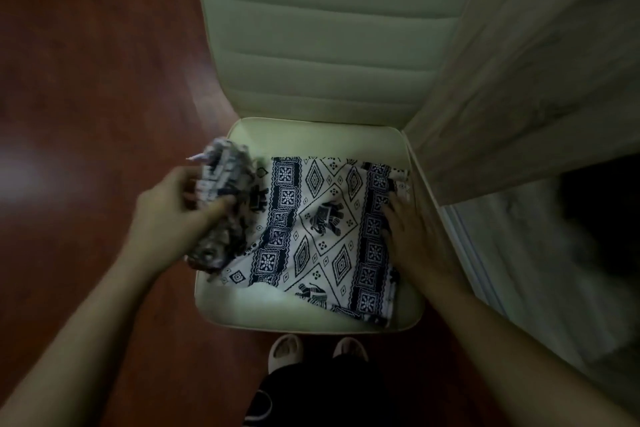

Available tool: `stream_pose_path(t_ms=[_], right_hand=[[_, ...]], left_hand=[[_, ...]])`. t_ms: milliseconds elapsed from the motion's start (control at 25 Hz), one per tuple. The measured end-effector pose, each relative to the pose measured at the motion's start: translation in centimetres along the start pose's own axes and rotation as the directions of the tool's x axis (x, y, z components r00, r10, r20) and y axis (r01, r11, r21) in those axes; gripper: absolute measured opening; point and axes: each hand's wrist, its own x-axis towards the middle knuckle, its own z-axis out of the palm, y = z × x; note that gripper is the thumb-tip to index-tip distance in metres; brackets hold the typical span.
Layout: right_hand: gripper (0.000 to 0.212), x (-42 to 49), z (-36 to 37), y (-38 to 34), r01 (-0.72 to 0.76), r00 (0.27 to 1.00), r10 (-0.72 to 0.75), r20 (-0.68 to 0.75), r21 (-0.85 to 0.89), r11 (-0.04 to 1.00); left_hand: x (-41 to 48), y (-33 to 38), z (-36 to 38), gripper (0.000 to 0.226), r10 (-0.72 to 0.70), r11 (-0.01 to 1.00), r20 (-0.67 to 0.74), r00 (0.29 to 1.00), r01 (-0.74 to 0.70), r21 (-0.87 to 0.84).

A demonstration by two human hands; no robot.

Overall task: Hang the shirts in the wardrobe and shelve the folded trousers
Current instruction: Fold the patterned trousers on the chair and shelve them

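The trousers (322,229), a white cloth printed with dark elephants, diamonds and bands of squares, lie folded flat on the seat (311,139) of a pale padded chair. They cover most of the seat from its left edge to its right edge and reach close to the front right corner. At the left edge, part of the same printed cloth is bunched up and lifted off the seat (blurred, so its folds are hard to read). The left hand (166,215) grips this bunch, with the fingers curled round it and the thumb laid across it. The right hand (419,239) rests on the cloth along the right edge of the seat, palm down, fingers straight and close together, pointing toward the backrest (329,28). The ribbed backrest rises behind the seat. A light wood-grain panel (536,62) stands just beside the chair on the right. Below the front edge of the seat two pale slippers (285,350) stand on the reddish-brown wooden floor (86,80).
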Motion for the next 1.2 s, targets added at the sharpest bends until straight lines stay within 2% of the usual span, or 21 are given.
stream_pose_path(t_ms=[80, 120, 200, 280, 360, 440, 480, 560, 640, 720, 800, 880, 920, 1000, 1080, 1200], right_hand=[[0.044, 2.0, 0.6, 0.7, 0.004, 0.998, -0.001, -0.068, 0.037, 0.999], [0.042, 3.0, 0.2, 0.8, -0.031, 0.996, 0.041, -0.083, 0.121, 0.992], [0.039, 4.3, -0.7, 1.1, -0.089, 0.99, 0.114, -0.085, 0.256, 0.963], [0.032, 4.8, -1.1, 1.5, -0.083, 0.988, 0.112, -0.107, 0.245, 0.966], [0.03, 5.3, -1.4, 1.8, -0.068, 0.991, 0.091, -0.1, 0.215, 0.974], [0.025, 5.8, -2.3, 1.5, -0.084, 0.99, 0.121, -0.074, 0.38, 0.921], [0.02, 6.1, -3.1, 1.3, -0.11, 0.987, 0.153, -0.042, 0.514, 0.85], [0.018, 7.0, -4.8, 1.2, -0.124, 0.982, 0.185, -0.034, 0.624, 0.772], [0.022, 8.3, -5.1, 1.9, -0.101, 0.986, 0.158, -0.05, 0.575, 0.812], [0.035, 8.8, -4.0, 2.4, -0.11, 0.982, 0.165, -0.087, 0.442, 0.89], [0.043, 8.0, -2.8, 2.4, -0.113, 0.959, 0.185, -0.217, 0.307, 0.945], [0.046, 5.9, -1.6, 1.5, -0.029, 0.954, 0.075, -0.291, 0.16, 0.987], [0.049, 4.6, -0.8, 1.0, 0.039, 0.965, -0.015, -0.264, 0.085, 0.996], [0.058, 2.0, 1.1, -0.2, 0.116, 0.99, -0.11, -0.086, 0.064, 0.991], [0.065, -0.4, 3.2, -0.8, 0.053, 0.996, -0.059, 0.062, 0.09, 0.995], [0.065, -2.7, 5.3, -0.7, -0.056, 0.995, 0.06, 0.086, -0.039, 0.998]], left_hand=[[-1.5, 2.9, 4.4, 0.046, 0.099, 0.994, -0.061, 0.993, -0.096, 0.051], [-2.1, 3.5, 6.9, 0.049, 0.124, 0.988, -0.082, 0.989, -0.115, 0.102], [-2.4, 3.4, 12.1, 0.052, 0.122, 0.98, -0.037, 0.992, -0.114, 0.164], [-2.7, 2.4, 15.8, 0.054, 0.118, 0.966, 0.056, 0.991, -0.127, 0.224], [-3.2, 1.7, 17.4, 0.054, 0.135, 0.958, 0.091, 0.987, -0.154, 0.243], [-3.3, 1.8, 17.1, 0.05, 0.14, 0.961, 0.035, 0.99, -0.144, 0.235], [-3.2, 2.0, 16.6, 0.048, 0.138, 0.965, -0.023, 0.99, -0.13, 0.228], [-3.5, 2.4, 15.8, 0.048, 0.147, 0.972, -0.132, 0.98, -0.118, 0.203], [-3.7, 3.1, 15.8, 0.05, 0.163, 0.973, -0.202, 0.966, -0.124, 0.194], [-3.5, 3.8, 16.7, 0.054, 0.147, 0.974, -0.145, 0.978, -0.118, 0.193], [-3.5, 4.0, 17.8, 0.062, 0.126, 0.958, -0.06, 0.99, -0.106, 0.267], [-3.7, 3.8, 18.4, 0.066, 0.179, 0.93, -0.072, 0.981, -0.144, 0.339], [-3.8, 3.6, 18.7, 0.067, 0.209, 0.914, -0.076, 0.975, -0.167, 0.37], [-3.6, 2.2, 19.9, 0.068, 0.204, 0.901, 0.017, 0.979, -0.194, 0.387], [-3.3, 0.7, 21.3, 0.065, 0.144, 0.898, 0.146, 0.979, -0.192, 0.397], [-3.2, -0.1, 22.8, 0.064, 0.117, 0.883, 0.121, 0.986, -0.159, 0.442]])
